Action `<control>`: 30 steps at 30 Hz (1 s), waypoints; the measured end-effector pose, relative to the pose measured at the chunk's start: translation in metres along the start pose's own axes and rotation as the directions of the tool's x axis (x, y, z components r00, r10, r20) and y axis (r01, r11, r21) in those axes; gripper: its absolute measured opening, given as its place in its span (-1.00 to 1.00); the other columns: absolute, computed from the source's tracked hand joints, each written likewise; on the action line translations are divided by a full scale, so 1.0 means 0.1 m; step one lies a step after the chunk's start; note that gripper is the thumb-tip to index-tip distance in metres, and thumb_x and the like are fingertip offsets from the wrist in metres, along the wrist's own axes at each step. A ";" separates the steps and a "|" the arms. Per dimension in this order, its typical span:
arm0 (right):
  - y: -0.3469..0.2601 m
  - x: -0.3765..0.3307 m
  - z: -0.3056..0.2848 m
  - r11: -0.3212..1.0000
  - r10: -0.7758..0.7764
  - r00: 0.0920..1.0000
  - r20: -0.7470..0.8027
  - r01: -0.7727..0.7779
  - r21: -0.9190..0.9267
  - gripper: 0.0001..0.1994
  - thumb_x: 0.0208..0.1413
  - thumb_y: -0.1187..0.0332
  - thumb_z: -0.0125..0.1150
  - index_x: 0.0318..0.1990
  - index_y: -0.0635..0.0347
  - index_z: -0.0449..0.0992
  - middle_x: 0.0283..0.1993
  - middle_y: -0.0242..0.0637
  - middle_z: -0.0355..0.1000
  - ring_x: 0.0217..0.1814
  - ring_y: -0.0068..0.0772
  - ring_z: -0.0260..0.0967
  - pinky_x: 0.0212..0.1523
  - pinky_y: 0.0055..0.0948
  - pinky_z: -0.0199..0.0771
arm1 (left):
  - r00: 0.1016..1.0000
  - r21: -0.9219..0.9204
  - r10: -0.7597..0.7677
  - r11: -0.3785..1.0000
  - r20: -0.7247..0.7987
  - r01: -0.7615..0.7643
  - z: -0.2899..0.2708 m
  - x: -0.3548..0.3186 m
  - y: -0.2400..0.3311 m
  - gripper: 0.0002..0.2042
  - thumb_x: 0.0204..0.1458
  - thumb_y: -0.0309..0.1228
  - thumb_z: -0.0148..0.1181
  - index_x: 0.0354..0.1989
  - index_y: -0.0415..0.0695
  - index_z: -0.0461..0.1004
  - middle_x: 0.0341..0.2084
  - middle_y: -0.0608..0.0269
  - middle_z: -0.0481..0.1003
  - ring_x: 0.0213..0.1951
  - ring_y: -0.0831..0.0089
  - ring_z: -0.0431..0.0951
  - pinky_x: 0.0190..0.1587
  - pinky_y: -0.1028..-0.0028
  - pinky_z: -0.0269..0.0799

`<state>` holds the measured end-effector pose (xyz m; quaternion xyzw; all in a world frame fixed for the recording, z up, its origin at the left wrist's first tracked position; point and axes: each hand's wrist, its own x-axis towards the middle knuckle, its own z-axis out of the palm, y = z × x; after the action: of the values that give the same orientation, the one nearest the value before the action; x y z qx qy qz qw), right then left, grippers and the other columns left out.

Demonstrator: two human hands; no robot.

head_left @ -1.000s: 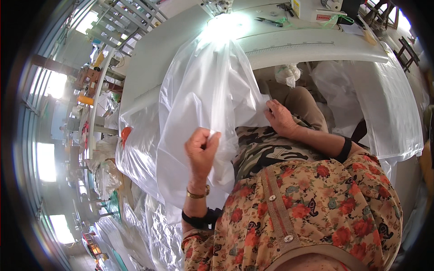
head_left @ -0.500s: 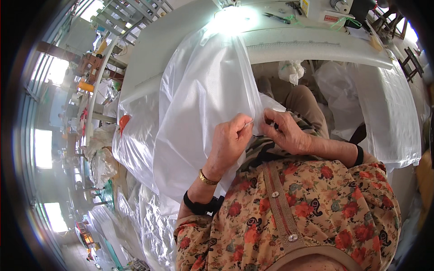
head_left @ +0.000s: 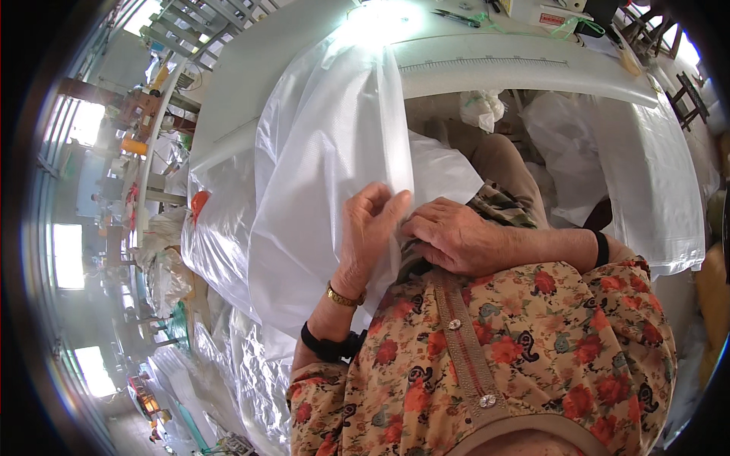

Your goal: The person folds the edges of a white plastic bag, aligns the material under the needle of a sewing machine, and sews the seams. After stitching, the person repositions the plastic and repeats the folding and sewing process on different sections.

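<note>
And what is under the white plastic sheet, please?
The pale table lies under its far end. Camouflage cloth shows beside its right edge; what else the white plastic sheet covers cannot be seen.

You have a bright scene, with white glare from a lamp (head_left: 378, 21) washing out the worktop (head_left: 266, 68) around it and lighting your plastic sheet (head_left: 327, 152). Windows (head_left: 68, 257) on your left are blown out; straight lines bow and the corners fall into black.
</note>
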<state>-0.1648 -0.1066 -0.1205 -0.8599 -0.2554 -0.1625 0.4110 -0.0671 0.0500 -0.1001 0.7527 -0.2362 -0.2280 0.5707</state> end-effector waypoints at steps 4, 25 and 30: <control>0.34 0.02 -0.12 0.979 0.105 0.994 -0.024 -0.099 0.177 -0.73 0.11 0.30 0.13 -0.08 0.20 0.35 -0.09 -0.12 0.40 -0.10 -0.04 0.37 -0.01 -0.17 0.31 | 0.994 0.044 0.069 0.997 -0.086 -0.066 -0.10 0.01 -0.04 -0.82 0.05 -0.52 0.18 -0.55 -0.22 0.34 -0.64 0.58 0.22 -0.55 0.79 0.13 -0.55 0.68 0.02; 1.18 1.20 0.80 0.975 -0.088 0.956 0.280 0.025 0.221 -0.64 0.07 0.27 0.10 -0.02 0.30 0.40 0.05 0.05 0.38 0.11 -0.01 0.31 0.13 -0.17 0.26 | 0.842 0.781 0.285 0.322 0.459 -0.535 -0.57 0.08 0.26 -0.90 -0.02 -0.52 0.08 -0.51 -0.19 0.30 -0.60 0.06 0.37 -0.50 0.06 0.46 -0.47 0.20 0.35; 1.10 1.19 -0.16 0.977 0.211 0.745 0.633 -0.133 -0.169 -0.73 0.09 0.24 0.08 -0.12 0.17 0.46 -0.08 -0.08 0.45 -0.02 -0.05 0.37 0.04 -0.21 0.34 | 0.888 0.773 0.430 0.505 0.160 -0.384 -0.46 -0.03 -0.28 -0.94 -0.04 -0.57 0.12 -0.48 -0.20 0.36 -0.57 0.09 0.39 -0.52 0.09 0.44 -0.48 0.27 0.36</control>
<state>-0.0060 -0.1411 -0.1210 -0.9047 -0.2914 0.1684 0.2614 -0.0386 0.0928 -0.1159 0.8536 -0.4664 0.0598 0.2245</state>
